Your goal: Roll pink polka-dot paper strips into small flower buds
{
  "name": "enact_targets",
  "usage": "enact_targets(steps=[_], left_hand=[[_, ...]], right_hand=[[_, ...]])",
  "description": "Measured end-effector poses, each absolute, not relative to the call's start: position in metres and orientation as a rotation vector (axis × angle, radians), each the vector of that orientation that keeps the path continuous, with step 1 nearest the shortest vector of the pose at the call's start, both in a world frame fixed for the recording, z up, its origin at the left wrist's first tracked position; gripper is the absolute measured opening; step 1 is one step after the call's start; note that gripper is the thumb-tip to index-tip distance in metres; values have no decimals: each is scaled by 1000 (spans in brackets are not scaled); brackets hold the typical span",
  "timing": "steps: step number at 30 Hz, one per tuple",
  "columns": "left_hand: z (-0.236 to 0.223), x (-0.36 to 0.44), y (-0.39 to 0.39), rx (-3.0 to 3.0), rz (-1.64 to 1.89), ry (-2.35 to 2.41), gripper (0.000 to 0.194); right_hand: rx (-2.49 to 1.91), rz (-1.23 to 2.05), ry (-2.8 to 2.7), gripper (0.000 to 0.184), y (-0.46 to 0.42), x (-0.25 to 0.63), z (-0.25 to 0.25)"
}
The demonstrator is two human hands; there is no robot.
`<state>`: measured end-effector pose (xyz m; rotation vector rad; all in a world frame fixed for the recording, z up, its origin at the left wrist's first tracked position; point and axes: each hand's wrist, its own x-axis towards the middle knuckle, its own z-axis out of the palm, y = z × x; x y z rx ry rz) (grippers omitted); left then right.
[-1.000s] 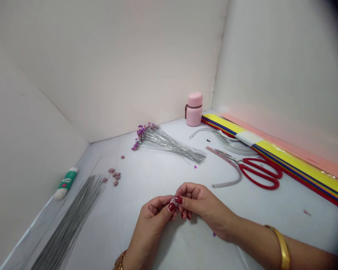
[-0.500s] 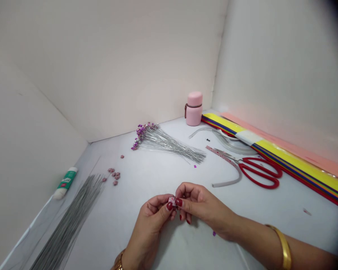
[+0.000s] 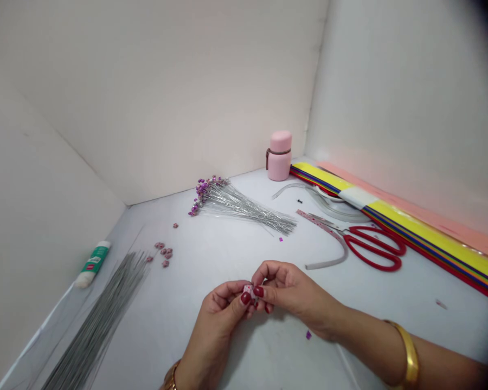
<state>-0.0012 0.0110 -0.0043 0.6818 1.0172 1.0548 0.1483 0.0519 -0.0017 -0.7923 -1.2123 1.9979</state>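
Between the thumbs and fingertips of both hands is a small folded paper piece (image 3: 248, 291), pale pink with red specks and partly hidden by the fingers. My left hand (image 3: 223, 311) pinches it from the left, and my right hand (image 3: 284, 290) pinches its right side. Both hands are closed, held close together over the white table. Several small pinkish folded stars (image 3: 166, 253) lie to the left of my hands. A patterned paper strip (image 3: 321, 223) curls on the table beyond my right hand, beside red-handled scissors (image 3: 376, 248).
Behind my hands lies a bundle of silver wires with purple tips (image 3: 244, 208). Grey wires (image 3: 95, 322) and a green glue stick (image 3: 93, 264) are at left. A pink flask (image 3: 280, 156) stands at the back, near long coloured paper strips (image 3: 410, 222) along the right wall.
My fingertips have shifted slightly around the small paper piece, and more of its pale speckled face shows than a second ago. Both hands stay in nearly the same place.
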Motion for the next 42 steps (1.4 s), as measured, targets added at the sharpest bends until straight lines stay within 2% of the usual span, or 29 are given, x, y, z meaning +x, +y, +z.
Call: enact_targets(steps=[28,34,42], left_hand=[[-5,0,9,911,1019,1054,14],[-2,-3,9,1025,1053,1122,12],[0,-2,9,988,1069,1336,18]], right_hand=[[-908,1970,-1137,32,47,144,1],[-908,2083,-1203,35,46,144,-4],[-906,1912,-1303,27,46,145,-3]])
